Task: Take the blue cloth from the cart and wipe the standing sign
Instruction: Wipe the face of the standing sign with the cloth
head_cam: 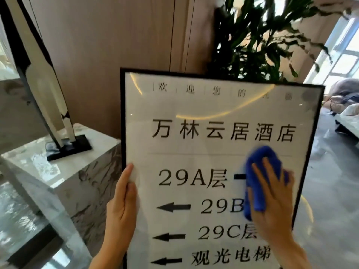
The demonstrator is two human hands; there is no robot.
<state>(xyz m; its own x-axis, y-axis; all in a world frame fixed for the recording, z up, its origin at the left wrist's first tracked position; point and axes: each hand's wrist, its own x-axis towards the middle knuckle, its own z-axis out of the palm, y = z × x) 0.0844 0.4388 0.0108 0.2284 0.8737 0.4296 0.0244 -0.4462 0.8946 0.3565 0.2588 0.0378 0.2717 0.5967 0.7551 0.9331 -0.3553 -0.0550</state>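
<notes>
Pressing the blue cloth (261, 156) flat against the standing sign (194, 113) w/ my right hand (272, 202), fingers straight and spread over the cloth, at the sign's right side by the 29A/29B lines. My left hand (121, 206) grips the sign's left frame edge, thumb on the front, other fingers hidden behind. Plant (252, 35) behind the sign; marble plinth (58, 171) w/ a sculpture (38, 74) to the left.

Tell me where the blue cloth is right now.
In the head view the blue cloth lies on the right half of the standing sign, under the flat right hand, covering the ends of the 29A and 29B lines.
</notes>
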